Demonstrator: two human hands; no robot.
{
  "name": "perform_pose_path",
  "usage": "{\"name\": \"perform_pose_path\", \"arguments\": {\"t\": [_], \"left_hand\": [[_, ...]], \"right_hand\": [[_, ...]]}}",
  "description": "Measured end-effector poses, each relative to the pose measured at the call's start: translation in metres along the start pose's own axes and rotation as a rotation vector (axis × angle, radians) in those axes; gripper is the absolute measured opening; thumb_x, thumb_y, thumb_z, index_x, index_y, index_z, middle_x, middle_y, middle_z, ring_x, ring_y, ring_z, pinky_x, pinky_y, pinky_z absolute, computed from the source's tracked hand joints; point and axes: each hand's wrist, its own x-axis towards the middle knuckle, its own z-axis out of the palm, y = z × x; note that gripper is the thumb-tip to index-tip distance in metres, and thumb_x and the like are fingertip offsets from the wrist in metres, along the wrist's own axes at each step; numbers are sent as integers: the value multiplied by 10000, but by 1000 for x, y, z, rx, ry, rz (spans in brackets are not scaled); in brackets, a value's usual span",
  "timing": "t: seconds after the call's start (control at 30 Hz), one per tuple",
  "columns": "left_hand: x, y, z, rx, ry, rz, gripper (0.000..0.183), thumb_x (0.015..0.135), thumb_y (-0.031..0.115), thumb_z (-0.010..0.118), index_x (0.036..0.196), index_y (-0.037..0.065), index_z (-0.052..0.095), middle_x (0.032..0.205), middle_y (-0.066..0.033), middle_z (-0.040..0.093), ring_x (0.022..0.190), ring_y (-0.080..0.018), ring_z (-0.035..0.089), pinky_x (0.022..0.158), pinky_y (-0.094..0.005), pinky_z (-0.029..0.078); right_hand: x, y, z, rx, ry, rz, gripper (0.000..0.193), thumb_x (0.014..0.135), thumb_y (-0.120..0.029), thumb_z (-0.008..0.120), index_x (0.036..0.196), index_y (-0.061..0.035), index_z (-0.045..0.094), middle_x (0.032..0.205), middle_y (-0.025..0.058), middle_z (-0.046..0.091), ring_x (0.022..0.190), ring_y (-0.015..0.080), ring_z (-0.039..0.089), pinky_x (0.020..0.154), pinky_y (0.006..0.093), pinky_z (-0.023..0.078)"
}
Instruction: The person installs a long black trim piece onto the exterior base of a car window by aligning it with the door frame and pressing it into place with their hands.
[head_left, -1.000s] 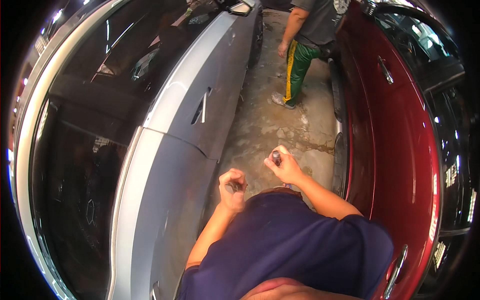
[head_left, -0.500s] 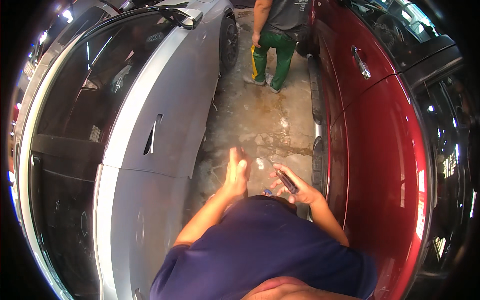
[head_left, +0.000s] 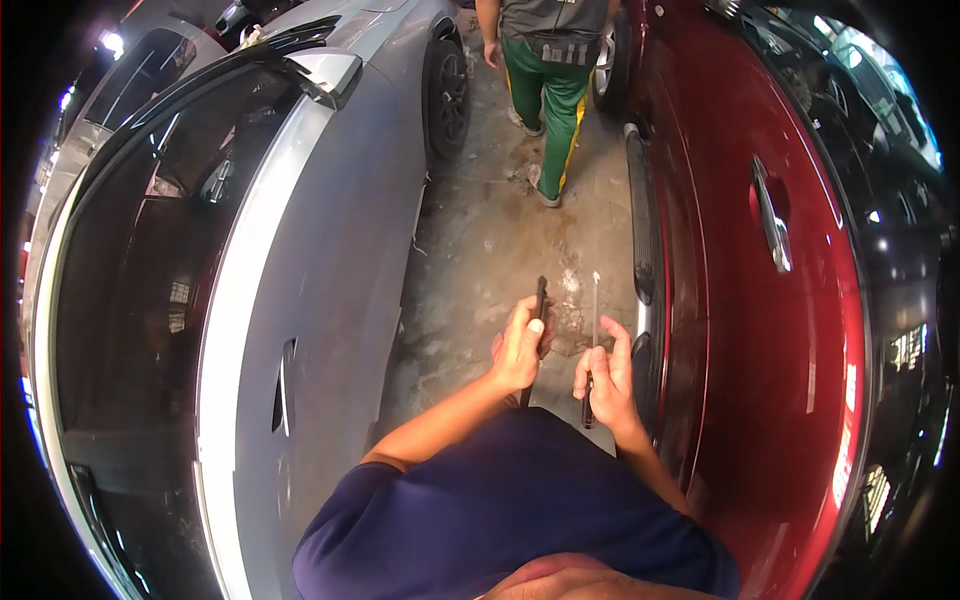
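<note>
Floor (head_left: 480,255) flanks the red car (head_left: 765,370). Left hand (head_left: 519,352) clasps a tool (head_left: 542,290), half-curled right hand (head_left: 611,390) a screwdriver (head_left: 596,312); swinging risks scratching the car.

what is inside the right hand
The right hand holds a slim tool: its pale shaft and dark handle end show. The fingers cover the rest of the handle.

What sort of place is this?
Likely an auto workshop or garage: a silver-grey car and a red car flank the person, the concrete floor is stained, and the right hand holds a screwdriver-like tool.
</note>
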Motion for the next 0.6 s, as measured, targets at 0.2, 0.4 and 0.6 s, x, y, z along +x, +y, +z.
{"name": "perform_pose_path", "arguments": {"t": [0.2,0.4,0.6], "left_hand": [[141,19,-34,-38,-43,-9,437,1074,366,401,1369,45,433,811,15,452,654,-68,397,558,-241,354],[296,21,-50,-54,35,-133,403,1060,321,412,1371,67,449,809,8,444,668,-78,409,562,-224,347],[447,8,-62,149,191,-85,380,1071,303,400,1376,91,479,771,38,453,630,-61,409,565,-221,371]], "right_hand": [[152,-26,8,-162,-39,-32,373,1085,-215,445,1369,26,462,715,29,546,567,76,486,550,217,424],[277,-38,-5,-262,32,-57,303,1080,-125,414,1322,31,508,718,33,511,531,64,455,509,219,420],[414,-42,-52,-349,-91,-105,404,1080,-114,398,1457,30,408,879,89,618,503,40,431,468,199,394]]}}
